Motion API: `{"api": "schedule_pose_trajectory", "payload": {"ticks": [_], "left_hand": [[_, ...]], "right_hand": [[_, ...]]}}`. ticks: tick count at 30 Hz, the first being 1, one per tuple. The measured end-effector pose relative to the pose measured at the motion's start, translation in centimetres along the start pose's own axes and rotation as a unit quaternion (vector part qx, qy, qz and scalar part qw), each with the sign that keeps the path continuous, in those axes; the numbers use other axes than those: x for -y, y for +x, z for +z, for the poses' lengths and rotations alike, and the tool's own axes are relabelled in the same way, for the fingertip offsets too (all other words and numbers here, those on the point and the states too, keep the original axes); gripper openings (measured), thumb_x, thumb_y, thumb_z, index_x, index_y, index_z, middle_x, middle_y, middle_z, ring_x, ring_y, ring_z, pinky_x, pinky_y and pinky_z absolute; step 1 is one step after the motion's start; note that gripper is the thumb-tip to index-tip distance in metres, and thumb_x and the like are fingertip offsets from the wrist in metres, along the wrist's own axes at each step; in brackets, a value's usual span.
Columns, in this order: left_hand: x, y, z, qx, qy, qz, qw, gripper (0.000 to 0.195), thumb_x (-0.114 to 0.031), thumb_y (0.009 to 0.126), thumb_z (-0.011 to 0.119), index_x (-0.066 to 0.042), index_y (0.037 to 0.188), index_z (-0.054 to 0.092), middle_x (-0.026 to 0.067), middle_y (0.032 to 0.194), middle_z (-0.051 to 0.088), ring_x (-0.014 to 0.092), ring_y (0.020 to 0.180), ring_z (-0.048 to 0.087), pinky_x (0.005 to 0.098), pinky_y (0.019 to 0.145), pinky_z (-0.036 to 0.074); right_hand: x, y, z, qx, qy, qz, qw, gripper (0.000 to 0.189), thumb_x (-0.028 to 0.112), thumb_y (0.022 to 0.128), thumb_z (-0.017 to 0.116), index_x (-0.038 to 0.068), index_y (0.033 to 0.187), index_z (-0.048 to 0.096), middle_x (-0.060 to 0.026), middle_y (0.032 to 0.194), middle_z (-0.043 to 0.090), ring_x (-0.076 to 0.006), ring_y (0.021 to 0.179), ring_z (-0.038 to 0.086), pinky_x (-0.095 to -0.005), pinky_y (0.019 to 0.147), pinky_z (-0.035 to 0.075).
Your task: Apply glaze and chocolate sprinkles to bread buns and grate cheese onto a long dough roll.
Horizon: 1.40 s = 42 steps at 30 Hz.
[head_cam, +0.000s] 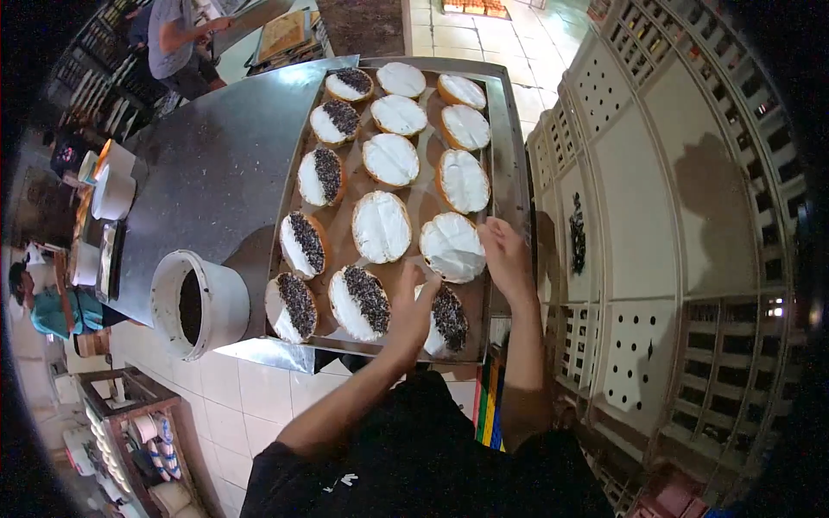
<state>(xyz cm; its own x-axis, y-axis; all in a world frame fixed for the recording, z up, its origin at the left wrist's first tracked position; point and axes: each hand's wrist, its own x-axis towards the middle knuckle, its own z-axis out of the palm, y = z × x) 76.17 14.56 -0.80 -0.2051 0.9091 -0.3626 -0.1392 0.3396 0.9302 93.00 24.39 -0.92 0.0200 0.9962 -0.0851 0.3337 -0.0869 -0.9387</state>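
Observation:
A metal baking tray [405,223] holds several oval bun halves in three columns. The bun half [452,248] between my hands is covered in white cream only. My left hand [412,317] is at its lower left, thumb and fingers apart, partly over a bun half with dark sprinkles [448,320]. At its right edge are the bent fingers of my right hand [507,256]; whether they grip it is unclear. Dark sprinkles cover one side of the left-column buns [303,245] and the near middle bun [359,303]. Other buns, such as the middle one [381,226], show plain white cream.
A white plastic bucket [223,304] with dark contents lies tipped on the metal table [214,162], left of the tray. Stacked plastic crates [641,226] rise close on my right. Other people [175,48] are at the far left. A wooden shelf [129,401] stands lower left.

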Motion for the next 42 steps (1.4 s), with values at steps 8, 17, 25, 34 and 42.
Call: {"api": "schedule_pose_trajectory", "payload": {"ticks": [8, 17, 25, 34, 42], "left_hand": [[-2.4, 4.1, 1.8, 0.005, 0.069, -0.046, 0.997, 0.055, -0.029, 0.098, 0.064, 0.006, 0.138, 0.049, 0.0193, 0.125, 0.063, 0.025, 0.114, 0.059, 0.0368, 0.1, 0.045], [-7.6, -3.7, -11.0, -0.134, -0.15, 0.112, 0.973, 0.058, -0.041, 0.111, 0.037, 0.004, 0.146, 0.045, 0.0159, 0.141, 0.052, 0.025, 0.133, 0.045, 0.0363, 0.115, 0.032], [-7.4, -15.5, -35.0, -0.215, -0.56, 0.185, 0.779, 0.067, -0.061, 0.104, 0.032, -0.013, 0.147, 0.049, 0.0075, 0.143, 0.056, 0.028, 0.132, 0.054, 0.0479, 0.113, 0.041], [-6.9, -15.0, -48.2, -0.3, -0.564, 0.187, 0.746, 0.061, -0.058, 0.105, 0.035, -0.013, 0.142, 0.052, 0.0026, 0.137, 0.06, 0.024, 0.128, 0.057, 0.0443, 0.11, 0.043], [-8.8, -11.7, -49.8, -0.282, -0.498, 0.168, 0.803, 0.06, -0.057, 0.108, 0.034, -0.012, 0.146, 0.046, 0.005, 0.141, 0.055, 0.02, 0.131, 0.053, 0.0402, 0.111, 0.042]], "right_hand": [[-1.9, 2.7, 2.2, 0.055, 0.024, 0.099, 0.993, 0.044, 0.038, 0.102, 0.06, -0.002, 0.118, 0.068, -0.007, 0.109, 0.07, -0.0157, 0.099, 0.062, -0.0322, 0.089, 0.049], [14.4, -5.1, 7.4, 0.301, 0.344, 0.009, 0.89, 0.058, 0.036, 0.11, 0.04, -0.012, 0.14, 0.048, -0.0173, 0.136, 0.06, -0.0262, 0.126, 0.058, -0.0392, 0.113, 0.04], [25.0, -10.8, 34.9, 0.524, -0.034, -0.207, 0.825, 0.041, 0.03, 0.103, 0.059, -0.006, 0.121, 0.068, -0.0149, 0.118, 0.071, -0.0209, 0.115, 0.064, -0.0366, 0.098, 0.05], [19.0, -12.8, 52.9, 0.7, -0.494, -0.26, 0.445, 0.073, 0.047, 0.08, 0.075, -0.001, 0.132, 0.06, -0.0245, 0.136, 0.061, -0.0407, 0.127, 0.056, -0.0429, 0.106, 0.046], [27.3, -11.3, 49.2, 0.687, -0.209, 0.062, 0.693, 0.057, 0.019, 0.077, 0.081, -0.001, 0.128, 0.064, -0.013, 0.117, 0.07, -0.0217, 0.108, 0.065, -0.0326, 0.095, 0.051]]}}
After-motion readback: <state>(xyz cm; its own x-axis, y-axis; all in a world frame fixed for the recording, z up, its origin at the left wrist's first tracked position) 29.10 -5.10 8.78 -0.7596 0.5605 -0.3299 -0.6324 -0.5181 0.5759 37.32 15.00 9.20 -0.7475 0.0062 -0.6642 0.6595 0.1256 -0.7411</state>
